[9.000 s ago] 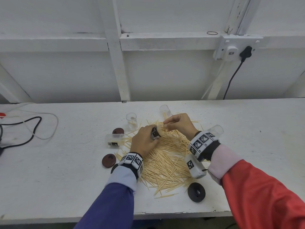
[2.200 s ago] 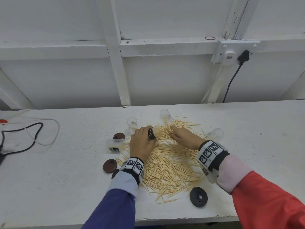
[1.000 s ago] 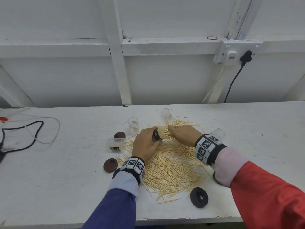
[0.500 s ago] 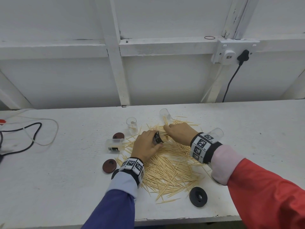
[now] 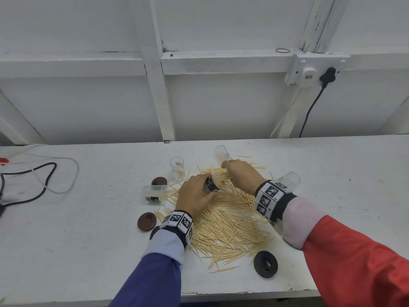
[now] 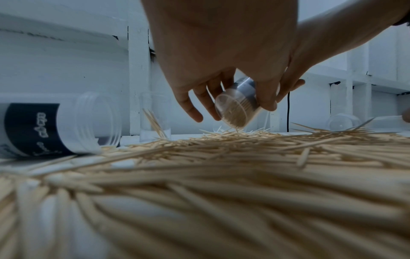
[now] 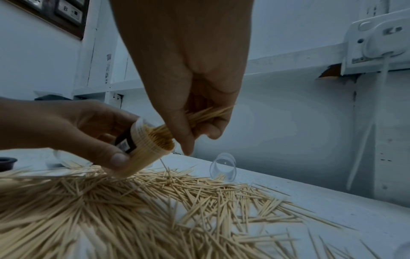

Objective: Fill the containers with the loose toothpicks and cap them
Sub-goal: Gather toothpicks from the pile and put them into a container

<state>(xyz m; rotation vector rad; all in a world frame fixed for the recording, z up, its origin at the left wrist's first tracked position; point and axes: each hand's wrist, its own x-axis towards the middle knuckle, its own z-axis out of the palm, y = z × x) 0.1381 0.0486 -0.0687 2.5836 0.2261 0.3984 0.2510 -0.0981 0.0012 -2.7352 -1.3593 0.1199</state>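
Note:
A heap of loose toothpicks (image 5: pixel 228 220) covers the middle of the white bench. My left hand (image 5: pixel 194 193) grips a clear, dark-labelled container (image 5: pixel 211 185) tilted on its side just above the heap. That container (image 7: pixel 150 142) is packed with toothpicks, and its base (image 6: pixel 235 108) shows in the left wrist view. My right hand (image 7: pixel 199 140) pinches a bundle of toothpicks (image 7: pixel 206 113) whose ends enter the container's mouth. In the head view the right hand (image 5: pixel 241 173) sits right beside the left.
An upright clear container (image 5: pixel 177 167) stands behind the heap. Others lie on their sides at the back (image 5: pixel 222 152), right (image 5: pixel 287 179) and left (image 5: pixel 153 192). Two brown caps (image 5: pixel 159 181) (image 5: pixel 146 221) and a black cap (image 5: pixel 265 263) lie around. Cables (image 5: pixel 33 180) trail at the far left.
My right hand has come up off the heap with a bundle of toothpicks and brought it to the container's mouth. My left hand has kept hold of the container in about the same place.

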